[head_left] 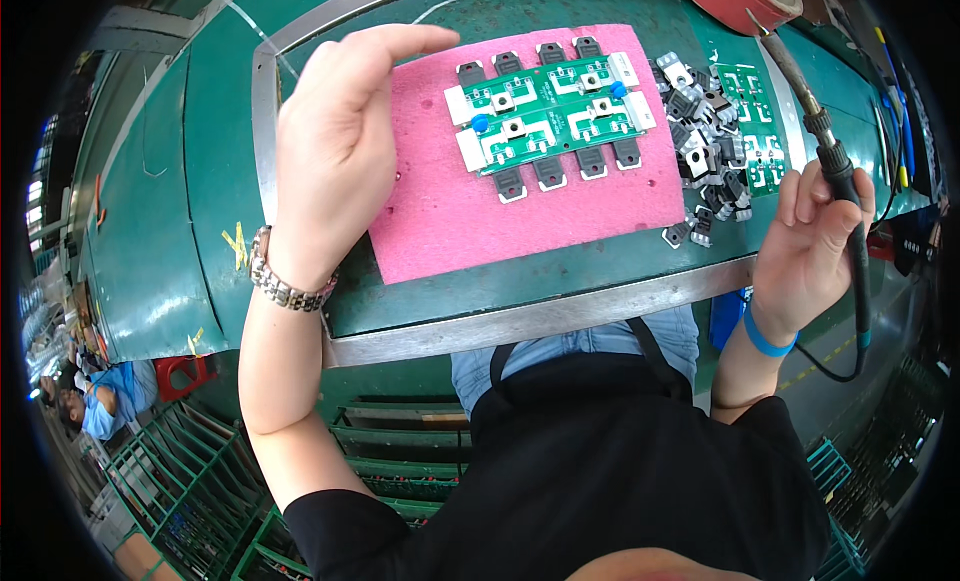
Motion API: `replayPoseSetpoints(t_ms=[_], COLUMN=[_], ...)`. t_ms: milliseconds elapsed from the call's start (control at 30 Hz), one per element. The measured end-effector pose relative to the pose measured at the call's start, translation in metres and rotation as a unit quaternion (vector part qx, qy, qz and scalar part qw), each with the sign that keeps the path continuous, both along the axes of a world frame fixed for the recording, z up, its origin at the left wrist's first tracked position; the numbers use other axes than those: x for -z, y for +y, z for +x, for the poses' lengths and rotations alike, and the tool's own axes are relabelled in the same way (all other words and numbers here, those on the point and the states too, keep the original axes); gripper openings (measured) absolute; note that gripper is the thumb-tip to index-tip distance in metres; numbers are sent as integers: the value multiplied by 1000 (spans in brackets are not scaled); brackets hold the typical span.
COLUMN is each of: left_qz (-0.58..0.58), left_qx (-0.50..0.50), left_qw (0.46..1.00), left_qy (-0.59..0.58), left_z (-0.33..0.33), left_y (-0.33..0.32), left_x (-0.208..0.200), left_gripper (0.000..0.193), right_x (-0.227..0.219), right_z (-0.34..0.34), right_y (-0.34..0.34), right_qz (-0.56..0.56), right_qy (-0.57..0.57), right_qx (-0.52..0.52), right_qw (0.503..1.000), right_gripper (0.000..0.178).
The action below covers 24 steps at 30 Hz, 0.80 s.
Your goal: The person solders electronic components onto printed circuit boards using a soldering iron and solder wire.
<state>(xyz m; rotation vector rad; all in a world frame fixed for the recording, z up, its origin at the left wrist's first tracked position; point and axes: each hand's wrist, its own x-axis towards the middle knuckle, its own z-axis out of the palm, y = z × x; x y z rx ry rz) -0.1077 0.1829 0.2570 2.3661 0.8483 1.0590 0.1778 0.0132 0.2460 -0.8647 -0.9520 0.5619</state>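
Note:
My right hand [803, 251] grips a soldering iron [840, 176] at the right, its bare tip pointing up and left toward the far edge. My left hand [345, 131] hovers over the left side of a pink foam pad [430, 231]. Its index finger is stretched out to the right; the other fingers are mostly hidden. On the pad lie two joined green circuit boards [562, 117] with white blocks at their ends and two blue round parts. Black transistors [550, 173] stick out along both long sides. A thin pale wire [460, 3] curves beyond my left hand.
Loose black transistors [703, 146] are heaped right of the pad, beside more green boards [765, 166]. A red round container [745, 3] stands at the far right. A metal edge [540, 311] borders the green worktop. Green racks [190, 481] stand below left; another person [105, 401] is there.

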Motion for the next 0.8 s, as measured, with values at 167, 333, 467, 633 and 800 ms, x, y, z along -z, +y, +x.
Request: replayPoseSetpoints(t_ms=[167, 333, 467, 633, 800], left_qz=[-25, -14, -2, 14, -16], left_qx=[36, 50, 43, 45, -16], left_qw=[995, 994, 994, 989, 999], left_qy=[89, 95, 101, 140, -41], left_z=[4, 5, 4, 1, -3], left_y=[-3, -1, -3, -2, 0], left_x=[-2, -1, -3, -4, -2], left_gripper=[39, 38, 36, 31, 31], right_x=[3, 3, 3, 3, 4], right_z=[-5, -6, -7, -7, -8], right_y=[3, 2, 3, 3, -4], right_qz=[-14, -21, -21, -25, -52], right_qy=[-109, -123, -120, -110, -119], right_qx=[63, 54, 57, 66, 88], right_qw=[992, 991, 991, 991, 988], right_gripper=[39, 39, 39, 39, 42])
